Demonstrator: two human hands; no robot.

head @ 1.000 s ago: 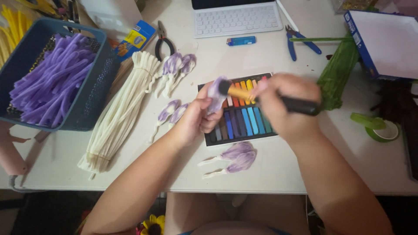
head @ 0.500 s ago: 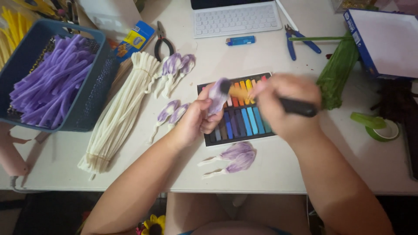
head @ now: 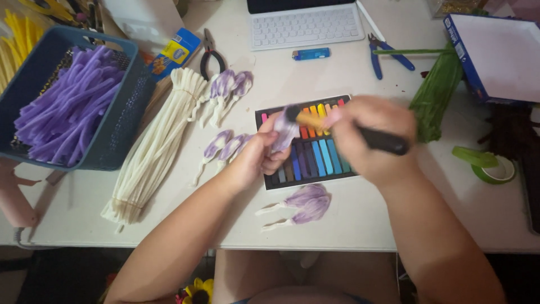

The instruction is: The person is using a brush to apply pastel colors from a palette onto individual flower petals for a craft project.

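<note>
Here, from the left of the table to the right, is what might go amiss:

- The blue basket [head: 121,121] of purple stems sits at the table's left edge; a sweep of the left forearm could, I judge, nudge it or scatter the cream stem bundle [head: 154,149] beside it.
- The left hand [head: 256,160] pinches a pale purple petal piece [head: 284,132] between thumb and curled fingers, held just above the pastel chalk tray [head: 312,163]. The grip looks light (the petal is soft), so a firm stroke could bend it or pull it loose.
- The brush [head: 360,134] meets the petal at its tip; too much pigment would likely blotch the colour, and loose dust may fall onto neighbouring chalks.
- The right hand [head: 371,138] wraps its fingers closed round the dark handle; motion blur hides the fingertips' exact placing. A wide stroke might brush the green stem bundle [head: 436,95].
- The finished petals [head: 306,202] lie near the front edge, where a wrist could smear them.
</note>
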